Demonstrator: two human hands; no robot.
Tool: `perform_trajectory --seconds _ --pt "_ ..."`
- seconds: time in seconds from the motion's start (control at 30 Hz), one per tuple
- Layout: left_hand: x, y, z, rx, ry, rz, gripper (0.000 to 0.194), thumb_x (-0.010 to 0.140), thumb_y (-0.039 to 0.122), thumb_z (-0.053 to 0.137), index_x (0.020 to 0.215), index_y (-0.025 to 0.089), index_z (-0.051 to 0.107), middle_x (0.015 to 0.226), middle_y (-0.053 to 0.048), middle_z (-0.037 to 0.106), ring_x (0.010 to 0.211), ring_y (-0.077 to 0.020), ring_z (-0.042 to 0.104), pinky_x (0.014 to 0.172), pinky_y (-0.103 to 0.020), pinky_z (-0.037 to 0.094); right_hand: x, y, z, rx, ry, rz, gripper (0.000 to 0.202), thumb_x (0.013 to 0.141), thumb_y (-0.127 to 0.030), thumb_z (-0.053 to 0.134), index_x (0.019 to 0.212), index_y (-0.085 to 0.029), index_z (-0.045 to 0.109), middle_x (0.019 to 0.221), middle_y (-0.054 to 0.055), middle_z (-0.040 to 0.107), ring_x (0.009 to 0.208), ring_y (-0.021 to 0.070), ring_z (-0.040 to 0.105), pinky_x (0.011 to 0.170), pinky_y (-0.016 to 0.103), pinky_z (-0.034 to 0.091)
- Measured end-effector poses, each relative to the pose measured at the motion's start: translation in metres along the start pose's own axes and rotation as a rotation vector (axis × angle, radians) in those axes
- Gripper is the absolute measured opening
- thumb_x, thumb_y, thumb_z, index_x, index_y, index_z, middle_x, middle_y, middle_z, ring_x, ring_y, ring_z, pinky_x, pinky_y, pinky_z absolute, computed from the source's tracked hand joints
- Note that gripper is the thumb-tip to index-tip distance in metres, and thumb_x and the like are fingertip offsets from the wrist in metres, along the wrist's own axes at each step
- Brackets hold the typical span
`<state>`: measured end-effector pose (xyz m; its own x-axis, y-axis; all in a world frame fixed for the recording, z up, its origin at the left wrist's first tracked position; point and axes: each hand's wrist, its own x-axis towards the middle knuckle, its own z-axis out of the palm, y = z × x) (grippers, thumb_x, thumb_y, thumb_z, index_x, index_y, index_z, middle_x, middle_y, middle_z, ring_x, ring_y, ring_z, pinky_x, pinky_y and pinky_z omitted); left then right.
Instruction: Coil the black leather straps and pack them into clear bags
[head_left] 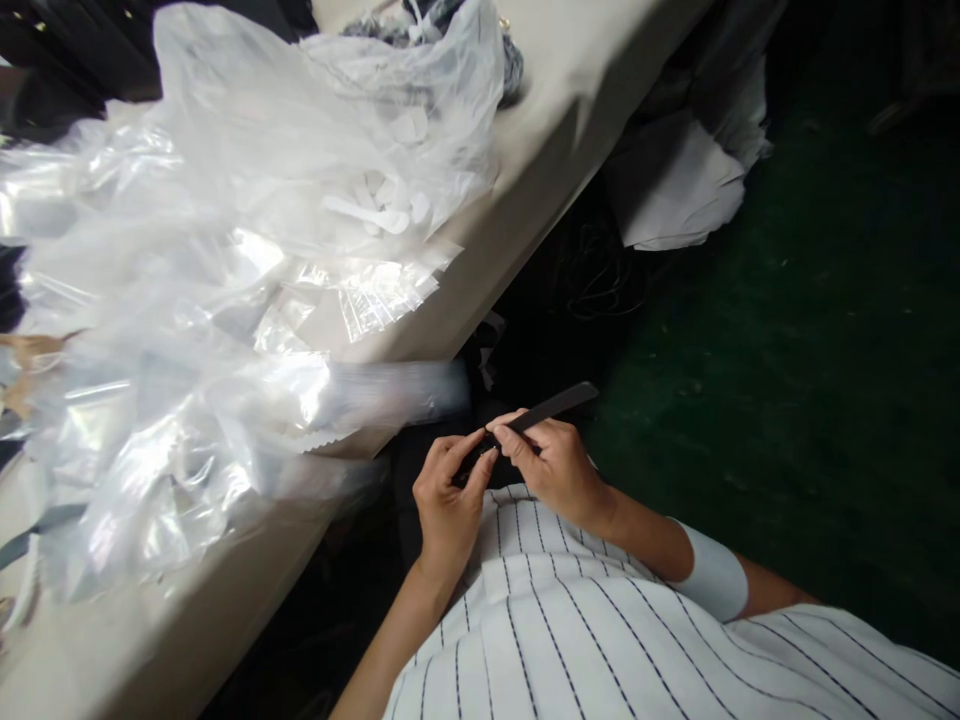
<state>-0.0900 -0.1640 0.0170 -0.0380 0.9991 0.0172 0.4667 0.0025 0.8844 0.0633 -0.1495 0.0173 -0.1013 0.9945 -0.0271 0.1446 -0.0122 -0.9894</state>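
A dark, flat strap [559, 405] with a rounded end sticks out up and to the right from my right hand [551, 460], whose thumb and fingers pinch it. Beside it, my left hand [450, 490] has its thumb and forefinger closed round the strap's lower end, where a small shiny bit shows. What lies between the two hands is dark and hard to make out. Both hands are in front of my striped shirt, off the table's edge.
The pale table [480, 250] runs diagonally on the left, heaped with clear plastic bags [225, 250] and white pieces [375, 212]. Something blurred [405, 390] juts over its edge. White sheets [675, 185] hang beyond the table, above a dark green floor [795, 370].
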Motion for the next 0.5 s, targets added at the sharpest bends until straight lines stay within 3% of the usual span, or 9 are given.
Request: perform_trajectory --seconds 0.1,0.17,0.3,0.5 --pt "0.005 0.002 -0.008 -0.187 -0.139 -0.243 0.029 0.081 0.036 0.072 0.106 0.022 0.073 0.095 -0.005 0.069 0.084 -0.0179 0.061 0.075 -0.029 0.047 0.0 0.01 -0.008 0.43 -0.005 0.35 0.035 0.09 -0.047 0.061 0.093 -0.014 0.069 0.072 0.005 0.065 0.057 0.0139 0.06 0.05 0.025 0.048" --pt "0.005 0.001 -0.011 -0.312 -0.243 -0.38 0.032 0.082 0.039 0.071 0.108 0.02 0.073 0.09 -0.005 0.069 0.079 -0.0166 0.06 0.072 -0.028 0.047 -0.003 0.015 -0.012 0.622 -0.017 0.48 0.036 0.082 -0.048 0.07 0.085 -0.012 0.07 0.07 0.005 0.066 0.055 0.0127 0.061 0.047 0.022 0.048" --pt "-0.001 -0.002 -0.014 -0.47 -0.361 -0.48 0.038 0.084 0.04 0.068 0.116 0.019 0.07 0.084 -0.004 0.067 0.076 -0.0141 0.055 0.071 -0.026 0.045 -0.01 0.021 -0.014 0.739 -0.008 0.576 0.037 0.074 -0.046 0.078 0.074 -0.01 0.07 0.067 0.006 0.068 0.053 0.0117 0.062 0.046 0.02 0.049" --pt "-0.001 0.0 -0.013 -0.563 -0.327 -0.625 0.034 0.081 0.037 0.073 0.11 0.02 0.073 0.083 -0.003 0.07 0.07 -0.0094 0.051 0.065 -0.02 0.041 -0.014 0.024 -0.011 0.737 -0.028 0.568 0.038 0.073 -0.047 0.079 0.069 -0.01 0.071 0.068 0.007 0.071 0.054 0.0127 0.065 0.047 0.019 0.05"
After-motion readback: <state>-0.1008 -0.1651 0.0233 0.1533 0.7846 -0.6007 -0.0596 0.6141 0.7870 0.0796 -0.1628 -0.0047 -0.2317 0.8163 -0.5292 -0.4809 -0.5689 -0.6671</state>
